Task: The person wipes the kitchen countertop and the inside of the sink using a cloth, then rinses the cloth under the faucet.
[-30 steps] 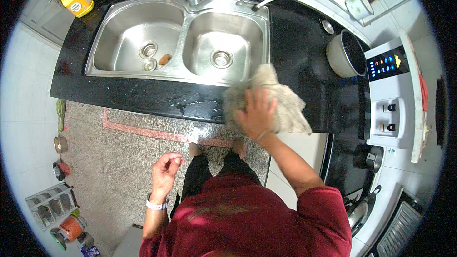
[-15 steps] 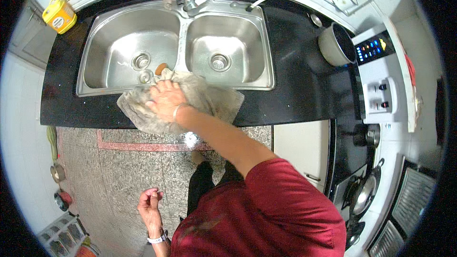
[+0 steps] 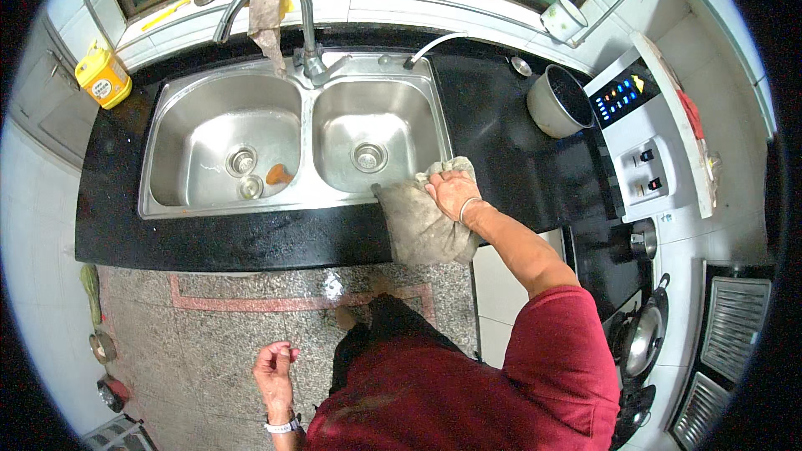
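My right hand (image 3: 454,192) presses a damp grey-beige cloth (image 3: 422,225) onto the black counter at the front right corner of the sink, its fingers gripping the bunched fabric. Part of the cloth hangs over the counter's front edge. My left hand (image 3: 274,370) is held low over the floor, away from the counter, with its fingers curled toward the thumb and nothing visible in them. The double steel sink (image 3: 251,207) has a small orange-brown object (image 3: 278,174) beside the drain in its left basin.
A faucet (image 3: 309,33) with a rag (image 3: 266,12) over it rises behind the sink. A yellow jug (image 3: 104,82) stands at the far left. To the right are a pot (image 3: 558,100) and a white dispenser with a lit panel (image 3: 643,142). A wok (image 3: 643,341) sits lower right.
My right hand has slid the cloth rightward along the counter's front edge, and the cloth is now more bunched. The view has shifted, showing more of the window. My left hand stays low.
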The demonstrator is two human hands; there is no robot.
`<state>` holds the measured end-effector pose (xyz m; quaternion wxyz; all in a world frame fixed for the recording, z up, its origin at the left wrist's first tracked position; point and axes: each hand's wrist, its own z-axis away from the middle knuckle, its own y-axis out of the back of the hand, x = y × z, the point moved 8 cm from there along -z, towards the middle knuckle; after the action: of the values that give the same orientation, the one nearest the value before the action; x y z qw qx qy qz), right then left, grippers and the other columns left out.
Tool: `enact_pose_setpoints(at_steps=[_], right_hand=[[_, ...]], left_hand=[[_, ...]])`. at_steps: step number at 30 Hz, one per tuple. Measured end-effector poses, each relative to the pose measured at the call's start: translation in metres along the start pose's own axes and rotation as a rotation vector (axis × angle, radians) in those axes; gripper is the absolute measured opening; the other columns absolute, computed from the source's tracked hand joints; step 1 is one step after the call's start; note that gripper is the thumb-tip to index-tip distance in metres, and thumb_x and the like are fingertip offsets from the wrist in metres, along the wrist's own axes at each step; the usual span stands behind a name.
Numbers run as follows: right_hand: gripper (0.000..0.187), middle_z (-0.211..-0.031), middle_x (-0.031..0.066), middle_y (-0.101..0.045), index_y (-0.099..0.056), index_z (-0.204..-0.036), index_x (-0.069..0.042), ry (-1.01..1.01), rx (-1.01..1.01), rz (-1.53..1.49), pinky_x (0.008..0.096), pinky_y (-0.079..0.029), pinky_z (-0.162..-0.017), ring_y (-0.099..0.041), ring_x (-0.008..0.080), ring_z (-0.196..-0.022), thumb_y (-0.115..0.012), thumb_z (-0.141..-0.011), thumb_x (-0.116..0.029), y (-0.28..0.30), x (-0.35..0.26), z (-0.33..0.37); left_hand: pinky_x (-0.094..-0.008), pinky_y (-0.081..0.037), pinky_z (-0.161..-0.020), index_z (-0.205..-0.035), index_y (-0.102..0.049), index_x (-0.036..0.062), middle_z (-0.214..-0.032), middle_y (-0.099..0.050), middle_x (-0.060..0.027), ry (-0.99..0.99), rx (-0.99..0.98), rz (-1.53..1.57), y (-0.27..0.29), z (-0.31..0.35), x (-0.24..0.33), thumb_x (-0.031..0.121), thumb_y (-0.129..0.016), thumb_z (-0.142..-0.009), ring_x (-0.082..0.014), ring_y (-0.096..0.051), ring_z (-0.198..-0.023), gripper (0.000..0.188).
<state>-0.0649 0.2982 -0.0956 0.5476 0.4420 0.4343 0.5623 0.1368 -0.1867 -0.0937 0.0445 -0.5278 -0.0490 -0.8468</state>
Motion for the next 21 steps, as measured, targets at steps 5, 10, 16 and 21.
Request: enact_pose_setpoints(at_steps=[5,10,16,21], right_hand=[[0.034,-0.106,0.0146,-0.066,-0.061,-0.103,-0.009,0.09,0.072,0.067,0.044,-0.038,-0.097,-0.06,0.031,-0.108,-0.049,-0.097,-0.04,0.005,0.005,-0.03],[0.036,-0.094,0.0175,-0.069,-0.06,-0.102,-0.008,-0.118,0.145,-0.015,0.0475,-0.047,-0.089,-0.067,0.035,-0.094,-0.047,-0.099,-0.041,0.015,0.036,-0.086],[0.05,-0.096,0.028,-0.068,-0.065,-0.097,0.009,-0.587,0.724,-0.895,0.0465,-0.051,-0.08,-0.067,0.0368,-0.081,-0.048,-0.1,-0.038,0.07,0.205,-0.167],[0.042,-0.117,0.0181,-0.063,-0.055,-0.119,0.006,-0.392,1.07,-2.221,0.0486,-0.056,-0.085,-0.066,0.0326,-0.098,-0.04,-0.106,-0.031,0.176,0.185,-0.205]], left_hand=[[-0.0283,-0.055,-0.075,-0.1,-0.066,-0.0005,-0.087,-0.067,-0.0037,0.027,0.034,-0.02,-0.003,-0.014,0.011,0.01,-0.061,-0.097,-0.0134,-0.066,-0.079,0.012],[-0.0318,-0.057,-0.075,-0.098,-0.065,0.0007,-0.088,-0.067,-0.0055,-0.007,0.083,-0.098,-0.004,-0.029,0.031,0.015,-0.063,-0.096,-0.0166,-0.067,-0.077,0.015],[-0.032,-0.057,-0.072,-0.098,-0.065,0.0001,-0.089,-0.068,-0.0068,-0.018,0.025,-0.124,-0.025,-0.075,0.053,0.015,-0.063,-0.096,-0.0174,-0.068,-0.075,0.015],[-0.0334,-0.057,-0.074,-0.099,-0.065,-0.0003,-0.092,-0.068,-0.0081,0.001,0.086,-0.141,-0.031,-0.092,0.073,0.014,-0.062,-0.096,-0.0201,-0.069,-0.077,0.015]])
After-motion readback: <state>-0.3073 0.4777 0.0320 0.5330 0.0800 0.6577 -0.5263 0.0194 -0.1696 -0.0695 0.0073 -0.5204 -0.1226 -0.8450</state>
